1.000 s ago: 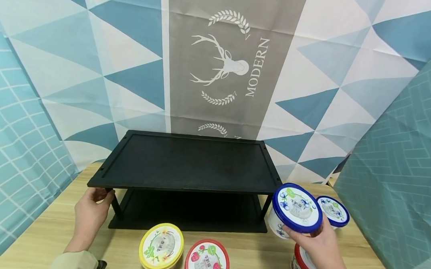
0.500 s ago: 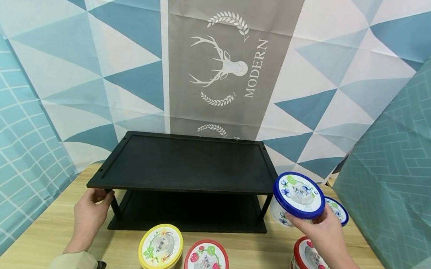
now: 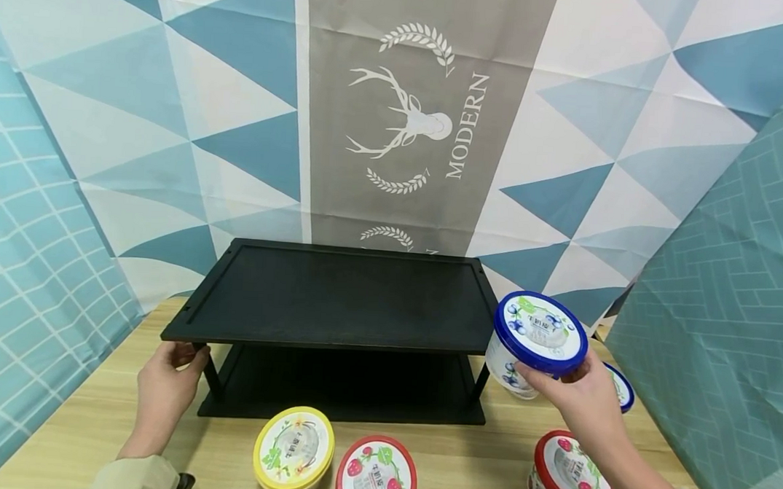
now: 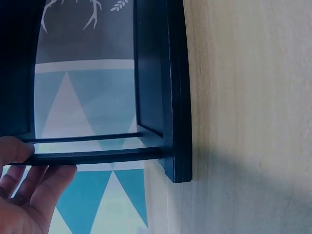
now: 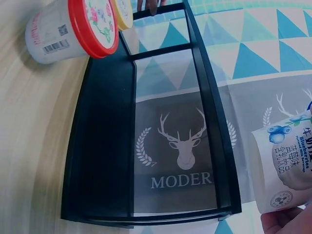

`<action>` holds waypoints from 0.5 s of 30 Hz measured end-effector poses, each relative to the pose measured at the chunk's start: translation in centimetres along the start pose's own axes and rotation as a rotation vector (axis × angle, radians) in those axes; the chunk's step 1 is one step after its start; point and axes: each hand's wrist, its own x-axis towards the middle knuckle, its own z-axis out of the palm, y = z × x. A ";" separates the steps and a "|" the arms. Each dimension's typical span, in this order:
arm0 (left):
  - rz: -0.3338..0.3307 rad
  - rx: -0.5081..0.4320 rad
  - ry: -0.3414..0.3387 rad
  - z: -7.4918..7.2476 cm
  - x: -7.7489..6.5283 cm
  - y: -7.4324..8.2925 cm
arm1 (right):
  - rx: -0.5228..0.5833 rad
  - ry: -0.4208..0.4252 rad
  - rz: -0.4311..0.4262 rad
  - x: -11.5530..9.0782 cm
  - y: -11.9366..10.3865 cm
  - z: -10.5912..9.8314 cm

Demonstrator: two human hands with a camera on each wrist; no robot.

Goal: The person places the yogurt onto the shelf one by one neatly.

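A black two-tier rack point(image 3: 356, 298) stands on the wooden table. My left hand point(image 3: 167, 384) grips its front left leg, just under the top shelf; in the left wrist view the thumb and fingers point(image 4: 53, 187) pinch that leg. My right hand point(image 3: 578, 395) holds a blueberry tub point(image 3: 540, 335) with a blue lid, raised beside the rack's right front corner and slightly tilted. The right wrist view shows the tub's printed white side point(image 5: 287, 165) with fingertips at its base.
A yellow-lidded tub point(image 3: 293, 452) and a red-lidded strawberry tub point(image 3: 376, 473) stand in front of the rack. Another red-lidded tub point(image 3: 572, 475) is near my right forearm. Behind my right hand, a second blue-lidded tub point(image 3: 620, 389) is partly hidden. Patterned cloth point(image 3: 396, 128) hangs behind.
My right hand has lifted the blueberry tub higher and farther back, near the top shelf's level. The left hand keeps its grip on the leg.
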 end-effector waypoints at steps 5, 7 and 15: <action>0.005 0.000 -0.003 0.0 0.0 0.0 | 0.003 0.005 -0.028 0.5 -0.5 0.1; 0.007 -0.001 -0.004 -0.1 -0.1 0.0 | 0.016 -0.002 -0.029 0.8 -0.6 0.2; 0.014 -0.010 0.000 -0.1 -0.1 -0.1 | 0.058 -0.011 -0.042 1.6 -1.2 0.4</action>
